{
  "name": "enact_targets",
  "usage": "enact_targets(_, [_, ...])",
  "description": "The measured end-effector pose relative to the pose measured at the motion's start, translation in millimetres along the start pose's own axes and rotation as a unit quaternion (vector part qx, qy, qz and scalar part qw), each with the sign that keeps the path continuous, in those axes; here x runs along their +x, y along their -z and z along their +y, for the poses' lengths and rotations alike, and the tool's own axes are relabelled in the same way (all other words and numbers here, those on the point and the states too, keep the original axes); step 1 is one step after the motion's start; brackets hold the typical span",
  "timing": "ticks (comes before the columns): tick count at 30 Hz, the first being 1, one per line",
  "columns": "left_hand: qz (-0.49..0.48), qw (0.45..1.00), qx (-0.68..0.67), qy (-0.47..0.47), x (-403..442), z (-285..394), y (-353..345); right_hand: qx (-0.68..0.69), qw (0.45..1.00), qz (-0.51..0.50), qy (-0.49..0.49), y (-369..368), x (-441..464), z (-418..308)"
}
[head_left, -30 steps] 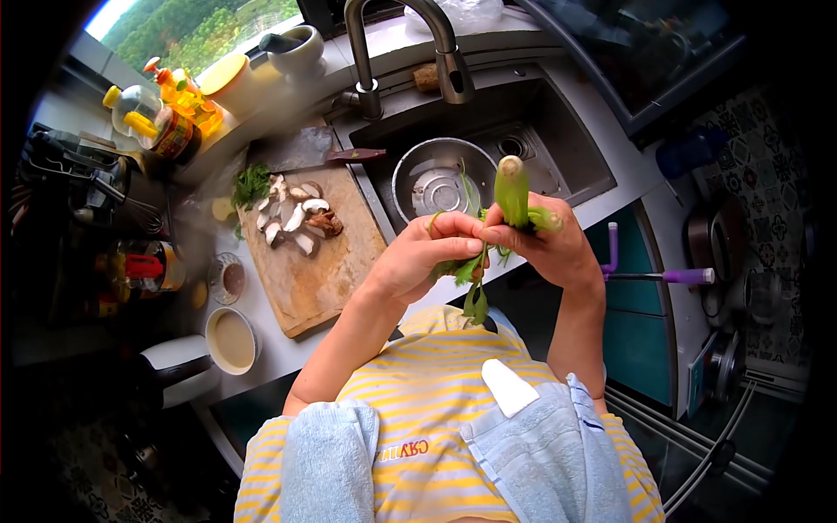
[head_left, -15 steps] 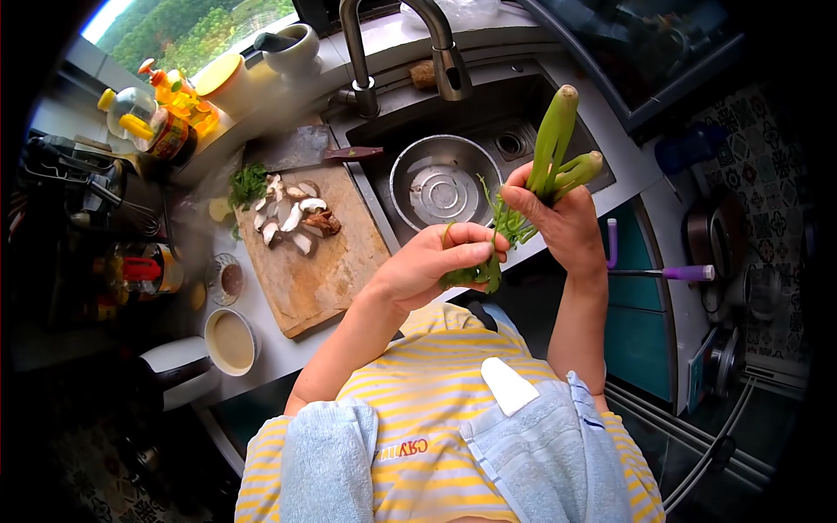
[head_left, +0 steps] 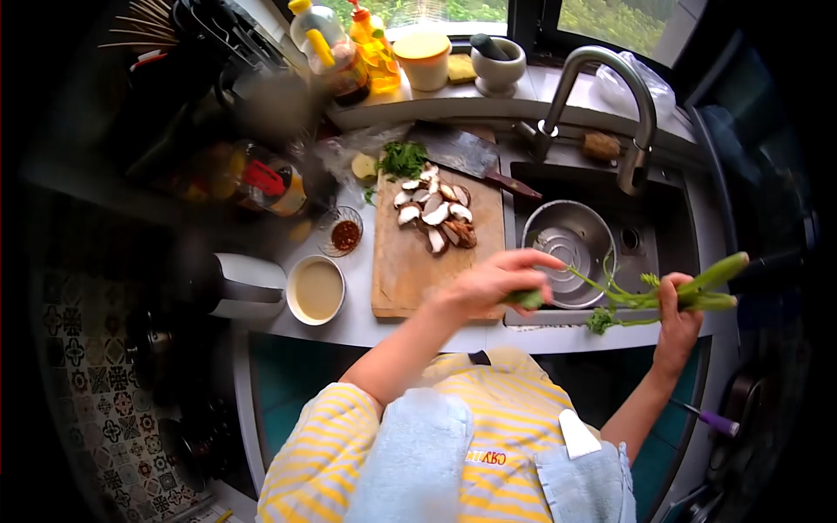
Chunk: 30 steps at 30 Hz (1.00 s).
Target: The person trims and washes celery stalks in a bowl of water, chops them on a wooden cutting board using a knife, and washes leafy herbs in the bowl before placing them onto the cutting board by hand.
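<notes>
One right hand (head_left: 678, 322), one left hand (head_left: 499, 283), one bunch of stalks (head_left: 715, 277)

Right hand: closed round the stalks, in front of the sink (head_left: 678, 228); thick ends rightward, thin stems trailing toward the left hand. Left hand: fingers curled on a tuft of leaves (head_left: 526, 300), blurred, near the right edge of the cutting board (head_left: 414, 283). Metal bowl (head_left: 597, 240): in the sink. Sliced mushrooms (head_left: 436, 213): on the board. Knife (head_left: 462, 153): at the board's far end, handle toward the sink.
</notes>
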State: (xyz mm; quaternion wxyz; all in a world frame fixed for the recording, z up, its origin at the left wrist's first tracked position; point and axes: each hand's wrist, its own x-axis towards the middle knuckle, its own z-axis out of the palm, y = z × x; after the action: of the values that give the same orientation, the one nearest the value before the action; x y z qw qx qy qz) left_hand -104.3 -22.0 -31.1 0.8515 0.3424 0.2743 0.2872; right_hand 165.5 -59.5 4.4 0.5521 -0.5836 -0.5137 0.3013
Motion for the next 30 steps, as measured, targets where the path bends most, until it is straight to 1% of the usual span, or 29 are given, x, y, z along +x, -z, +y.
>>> enact_targets(1, [0.056, 0.998, 0.038, -0.011, -7, 9, 24, 0.014, 0.999, 0.016, -0.025, 2, 1, 0])
enact_targets(2, [0.073, 0.996, 0.047, -0.024, -4, 2, 67, 0.007, 0.999, 0.035, -0.029, 6, 4, -1])
enact_targets(3, [0.133, 0.986, 0.083, -0.064, -8, 9, 95, 0.004, 0.998, 0.055, -0.034, 9, 5, -1])
enact_targets(4, [0.188, 0.975, 0.095, -0.066, -15, 28, 120, 0.003, 0.996, 0.077, -0.040, 10, 5, -3])
enact_targets(5, [0.312, 0.930, 0.160, -0.111, -12, 36, 140, 0.014, 0.995, 0.082, -0.048, 10, 5, -3])
enact_targets(6, [0.330, 0.898, 0.184, -0.227, -1, 34, 190, 0.023, 0.994, 0.091, -0.059, 7, 7, -4])
enact_targets(7, [0.354, 0.844, 0.279, -0.291, 10, 36, 244, 0.025, 0.992, 0.104, -0.069, 7, 10, -6])
enact_targets(8, [0.377, 0.798, 0.317, -0.348, 20, 43, 273, 0.032, 0.991, 0.112, -0.065, 4, 11, -7])
enact_targets(9, [0.461, 0.733, 0.408, -0.290, 34, 48, 319, 0.032, 0.990, 0.124, -0.061, -2, 11, -10])
enact_targets(10, [0.475, 0.708, 0.416, -0.318, 52, 48, 325, 0.029, 0.990, 0.131, -0.053, -4, 11, -14])
enact_targets(11, [0.458, 0.614, 0.611, -0.200, 44, 63, 309, 0.028, 0.989, 0.139, -0.042, -6, 10, -17])
enact_targets(12, [0.504, 0.451, 0.736, 0.035, 40, 69, 254, 0.043, 0.986, 0.150, -0.054, -4, 9, -19])
enact_targets(13, [0.486, 0.374, 0.790, 0.003, 44, 66, 261, 0.065, 0.984, 0.157, -0.062, -1, 9, -21])
enact_targets(14, [0.502, 0.382, 0.772, -0.078, 49, 70, 243, 0.110, 0.979, 0.165, -0.051, 0, 7, -24])
enact_targets(15, [0.483, 0.352, 0.758, -0.261, 59, 69, 255, 0.160, 0.972, 0.167, -0.038, 1, 7, -26])
enact_targets(16, [0.452, 0.459, 0.692, -0.326, 62, 69, 215, 0.192, 0.966, 0.165, -0.047, 4, 8, -31])
enact_targets(17, [0.414, 0.555, 0.613, -0.382, 59, 66, 159, 0.217, 0.961, 0.168, -0.043, 6, 7, -29])
enact_targets(18, [0.324, 0.701, 0.506, -0.384, 60, 55, 123, 0.239, 0.954, 0.173, -0.052, 8, 7, -29])
enact_targets(19, [0.223, 0.818, 0.379, -0.370, 59, 44, 91, 0.263, 0.947, 0.176, -0.061, 8, 9, -30])
enact_targets(20, [0.100, 0.839, 0.395, -0.360, 56, 32, 61, 0.292, 0.937, 0.180, -0.068, 11, 11, -30])
enact_targets(21, [0.028, 0.907, 0.312, -0.280, 58, 10, 44, 0.322, 0.926, 0.183, -0.076, 14, 12, -29])
enact_targets(22, [-0.042, 0.915, 0.329, -0.230, 56, -4, 22, 0.352, 0.914, 0.186, -0.084, 16, 12, -28])
enact_targets(23, [-0.095, 0.890, 0.387, -0.222, 54, -15, 3, 0.370, 0.907, 0.181, -0.084, 17, 12, -29])
enact_targets(25, [-0.088, 0.843, 0.470, -0.247, 56, -39, -24, 0.405, 0.894, 0.174, -0.084, 19, 11, -33])
enact_targets(26, [-0.069, 0.849, 0.444, -0.277, 59, -48, -35, 0.424, 0.889, 0.152, -0.079, 22, 11, -33])
enact_targets(27, [-0.051, 0.854, 0.416, -0.308, 63, -57, -43, 0.432, 0.885, 0.151, -0.079, 22, 10, -35])
enact_targets(28, [-0.025, 0.830, 0.459, -0.317, 67, -64, -48, 0.440, 0.882, 0.150, -0.079, 22, 9, -37])
enact_targets(30, [-0.043, 0.805, 0.492, -0.327, 82, -76, -57, 0.457, 0.875, 0.137, -0.077, 22, 6, -40])
